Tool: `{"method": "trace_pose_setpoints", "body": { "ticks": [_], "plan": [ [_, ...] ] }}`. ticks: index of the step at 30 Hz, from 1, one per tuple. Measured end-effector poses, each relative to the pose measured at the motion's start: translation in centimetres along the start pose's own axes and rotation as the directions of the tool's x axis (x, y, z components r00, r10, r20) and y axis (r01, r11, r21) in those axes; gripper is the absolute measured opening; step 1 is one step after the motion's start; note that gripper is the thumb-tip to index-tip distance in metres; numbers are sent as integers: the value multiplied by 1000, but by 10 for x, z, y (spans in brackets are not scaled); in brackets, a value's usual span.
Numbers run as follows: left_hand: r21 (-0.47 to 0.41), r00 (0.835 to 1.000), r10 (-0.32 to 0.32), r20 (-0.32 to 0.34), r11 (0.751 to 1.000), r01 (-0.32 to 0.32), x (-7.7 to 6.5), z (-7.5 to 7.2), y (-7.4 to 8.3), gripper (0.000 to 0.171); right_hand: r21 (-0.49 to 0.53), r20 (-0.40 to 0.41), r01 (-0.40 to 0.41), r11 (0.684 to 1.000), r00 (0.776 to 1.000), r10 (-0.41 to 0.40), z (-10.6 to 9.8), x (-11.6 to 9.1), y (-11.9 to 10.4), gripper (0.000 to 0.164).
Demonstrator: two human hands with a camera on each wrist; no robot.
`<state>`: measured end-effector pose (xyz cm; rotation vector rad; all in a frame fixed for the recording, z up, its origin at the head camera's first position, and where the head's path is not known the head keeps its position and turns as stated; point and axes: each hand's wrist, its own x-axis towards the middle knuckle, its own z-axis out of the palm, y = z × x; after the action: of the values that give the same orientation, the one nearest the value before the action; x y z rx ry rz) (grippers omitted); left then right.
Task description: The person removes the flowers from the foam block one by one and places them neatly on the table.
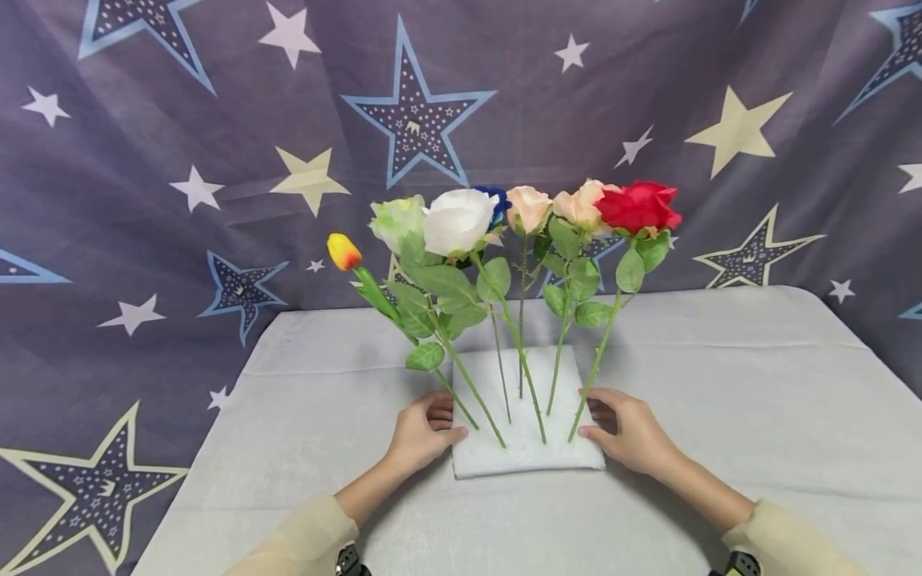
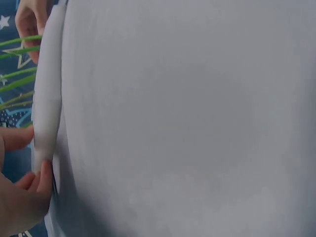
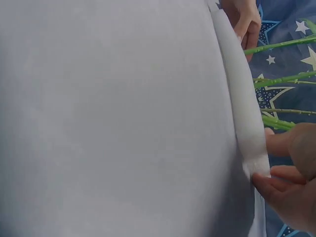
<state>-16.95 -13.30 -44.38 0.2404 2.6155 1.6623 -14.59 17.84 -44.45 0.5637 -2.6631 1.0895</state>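
A white foam block [image 1: 497, 460] lies flat on the table, with several artificial flowers standing upright in it. From the left side my left hand [image 1: 423, 432] grips the block, thumb on top and fingers along the edge. My right hand [image 1: 628, 428] holds the opposite side the same way. A yellow-red tulip [image 1: 344, 252] leans out at the left. Beside it come a pale green rose [image 1: 396, 222], a white rose [image 1: 458, 222] and a blue rose [image 1: 497, 200] partly hidden behind. Peach roses [image 1: 528, 208] stand toward the back, a red rose [image 1: 641, 206] at the right.
A pale grey cloth [image 1: 756, 400] covers the table around the block. Behind hangs a dark curtain [image 1: 216, 80] printed with stars. The flower heads stand high above the block, leaning outward at both sides.
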Motion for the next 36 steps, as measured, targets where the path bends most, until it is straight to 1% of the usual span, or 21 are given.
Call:
{"method": "trace_pose_setpoints", "body": {
  "ticks": [3, 5, 7, 8, 11, 13, 14, 16, 19, 27, 32, 36],
  "plan": [
    [-13, 999, -24, -25, 1000, 24, 1, 2, 3, 48, 51, -8, -40, 998, 999, 40, 0, 1, -1, 48],
    [-13, 999, -42, -28, 999, 42, 0, 3, 3, 49, 71, 6, -79, 994, 997, 78, -1, 2, -1, 49],
    [-11, 998, -60, -25, 998, 59, -2, 3, 3, 49, 101, 36, -138, 985, 990, 135, -2, 2, -2, 52],
    [-12, 997, -70, -21, 997, 70, -2, 2, 2, 50, 124, 53, -180, 976, 983, 174, -2, 3, -2, 53],
    [-34, 996, -85, -8, 996, 84, -4, 1, 0, 51, 197, 98, -306, 932, 952, 291, -3, 6, -6, 57],
    [-56, 997, -82, 1, 995, 82, -4, 0, -2, 51, 230, 112, -382, 895, 924, 365, -3, 9, -10, 59],
    [-67, 997, -77, 7, 995, 77, -4, 0, -2, 51, 242, 114, -414, 878, 910, 398, -3, 10, -12, 60],
    [-79, 998, -63, 16, 995, 65, -4, 0, -2, 51, 251, 116, -459, 852, 888, 444, -3, 11, -16, 61],
    [-83, 998, -60, 19, 995, 61, -4, 0, 0, 51, 254, 109, -498, 829, 866, 487, -4, 14, -19, 62],
    [-89, 997, -78, 3, 993, 78, -4, -1, 4, 51, 290, 98, -529, 798, 845, 525, -5, 16, -25, 61],
    [-103, 996, -90, -25, 991, 87, -4, -2, 4, 50, 316, 99, -535, 784, 840, 533, -4, 18, -28, 60],
    [-115, 993, -112, -40, 988, 107, -4, -6, 5, 50, 344, 110, -528, 777, 844, 525, 0, 21, -28, 60]
  ]
}}
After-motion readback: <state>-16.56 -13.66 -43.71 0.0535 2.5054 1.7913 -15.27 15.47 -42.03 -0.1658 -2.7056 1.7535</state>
